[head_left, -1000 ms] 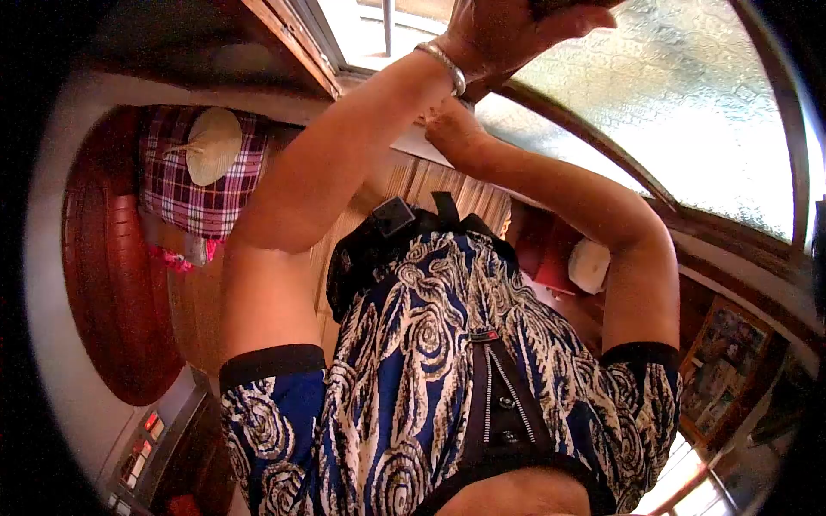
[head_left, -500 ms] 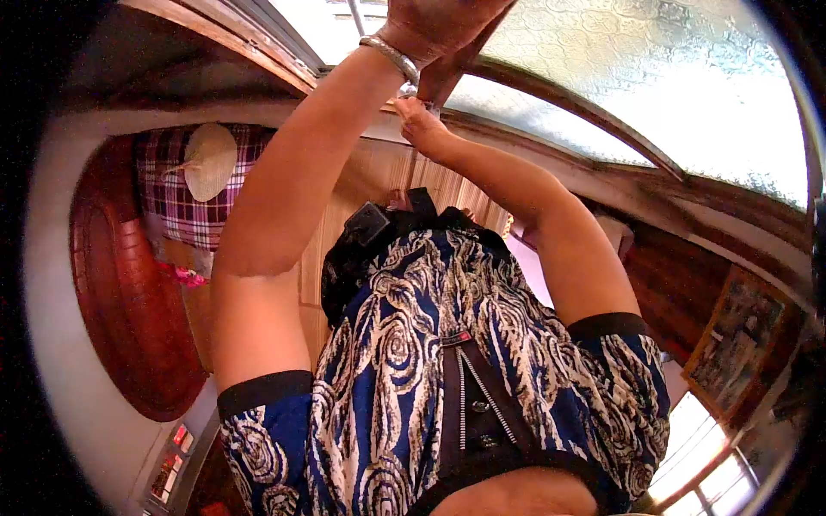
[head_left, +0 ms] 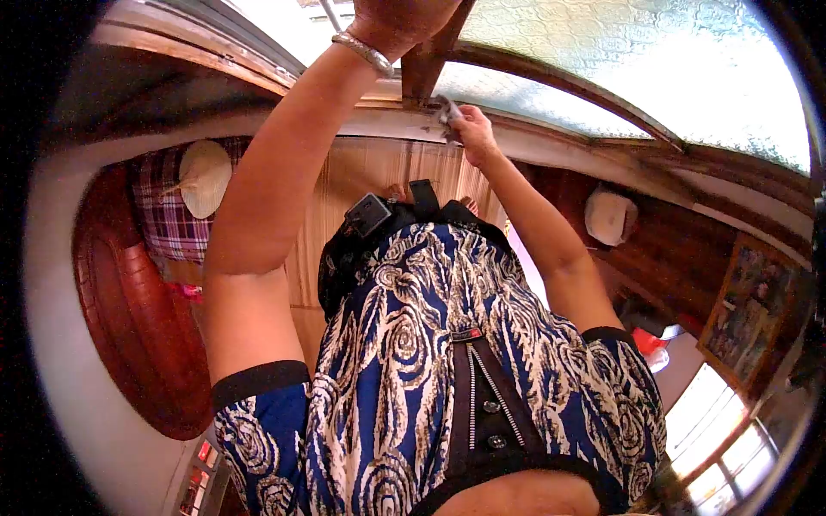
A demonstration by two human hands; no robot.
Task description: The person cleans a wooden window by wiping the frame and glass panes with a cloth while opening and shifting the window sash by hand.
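My right hand (head_left: 476,136) pinches a crumpled grey cloth (head_left: 447,119) beside the lower end of the wooden window frame (head_left: 425,73). Higher up, my left hand (head_left: 404,19) is raised against the same wooden frame; its fingers are cut off by the upper edge of the view, so what they grip is not visible. A silver bangle (head_left: 365,52) circles the left wrist. Patterned frosted glass (head_left: 594,60) fills the frame to the right of both hands.
A window sill (head_left: 258,77) with rails runs along the upper left. A red-brown sofa (head_left: 129,310) stands at the left, with a straw fan (head_left: 206,179) on plaid cloth (head_left: 155,206). Below lies a wood-patterned floor (head_left: 344,168). A framed picture (head_left: 747,301) is at the right.
My right hand has moved right and slightly down, away from the left wrist, bringing the grey cloth into clear view. My left hand has shifted a little left and up.
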